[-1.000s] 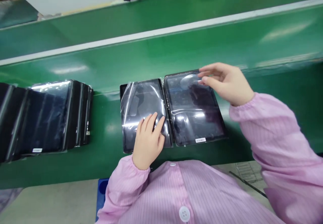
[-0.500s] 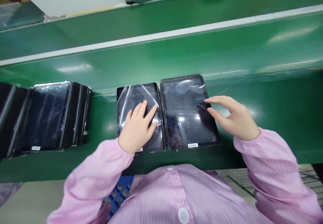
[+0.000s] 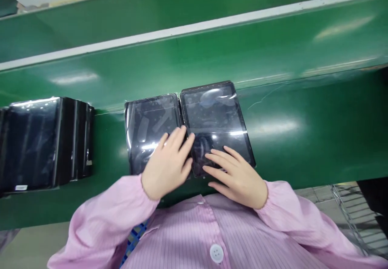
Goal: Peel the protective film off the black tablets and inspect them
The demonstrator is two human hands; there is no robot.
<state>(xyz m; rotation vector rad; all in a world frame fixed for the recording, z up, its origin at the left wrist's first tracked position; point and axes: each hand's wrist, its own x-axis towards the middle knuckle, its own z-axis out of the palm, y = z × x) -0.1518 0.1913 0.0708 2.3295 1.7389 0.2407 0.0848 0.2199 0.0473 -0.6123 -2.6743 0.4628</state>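
Two black tablets lie side by side in front of me, screens up. My left hand [image 3: 168, 162] rests with spread fingers over the lower right of the left tablet [image 3: 151, 117], its fingertips reaching the seam between the two. A clear glossy film covers that screen. Over the lower edge of the right tablet [image 3: 214, 109] is my right hand [image 3: 236, 174], fingers spread and pointing left. It hides the white label there. The right tablet sits slightly higher, apparently on top of another one. Neither hand grips anything.
A row of several black tablets [image 3: 30, 143] leans overlapped at the left of the green bench [image 3: 303, 147]. A white strip [image 3: 194, 28] runs along the bench's back. Below the front edge are a wire rack [image 3: 354, 216] and a blue plastic crate [image 3: 135, 236].
My right hand has moved from the right tablet's right side down and left to its lower edge. My left hand has shifted right towards the seam. The film on the left tablet now lies flatter.
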